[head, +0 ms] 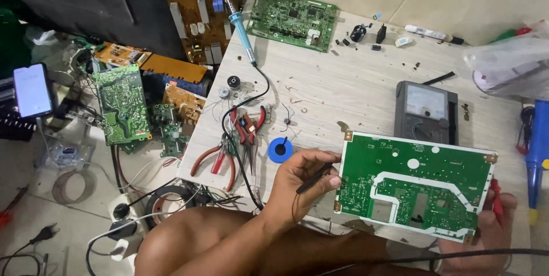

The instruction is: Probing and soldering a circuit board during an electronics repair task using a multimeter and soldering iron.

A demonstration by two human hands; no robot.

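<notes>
The left hand is closed around a thin black probe, pinched between thumb and fingers, with the tip pointing toward the left edge of a green circuit board. The right hand grips that board at its lower right corner, at about four o'clock from the board's middle; a red probe shows between its fingers, just beside the board's right edge. The board is held tilted above the near edge of the bench, solder side up, with pale traces across it.

At twelve o'clock from the board, a grey analogue meter lies flat on the bench, partly hidden by the board's upper edge. At nine o'clock from the left hand sit a small blue round tin, red-handled pliers and orange-handled cutters. A blue-handled soldering iron lies at eleven o'clock, its black cord running down across the bench. A second green board rests at the far edge, at twelve o'clock. Off the bench at nine o'clock, more boards are heaped on the floor near a lit phone.
</notes>
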